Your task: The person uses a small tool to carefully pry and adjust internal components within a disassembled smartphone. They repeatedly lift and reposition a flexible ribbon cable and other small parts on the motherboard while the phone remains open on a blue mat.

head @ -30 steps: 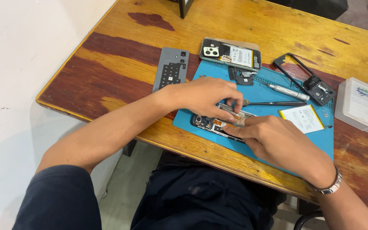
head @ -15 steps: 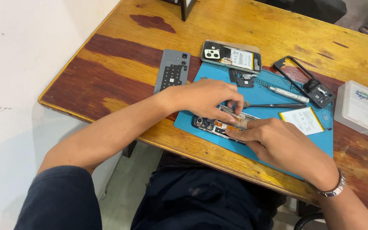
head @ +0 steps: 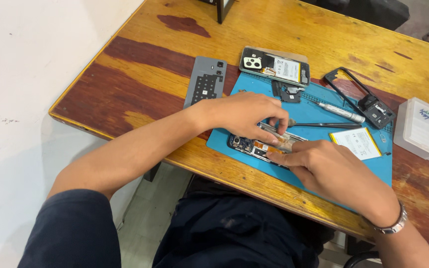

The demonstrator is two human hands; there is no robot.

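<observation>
An opened phone (head: 254, 145) with bare circuit boards lies on a blue work mat (head: 319, 106) at the table's near edge. My left hand (head: 247, 114) rests over its upper side, the fingers curled down onto a thin metal tool that touches the phone's inside. My right hand (head: 323, 168) lies on the mat just right of the phone, its fingertips pressing on the phone's lower edge. A metal watch sits on my right wrist.
On the mat lie a loose battery (head: 358, 143), a silver screwdriver (head: 341, 113), tweezers (head: 331, 125) and a small black part (head: 286, 92). Beyond it are a second opened phone (head: 274, 65), a black frame (head: 366, 101), a grey back cover (head: 204, 82) and a clear plastic box (head: 425, 131).
Both hands stay on the opened phone, with only slight finger movement. The view has shifted a little.
</observation>
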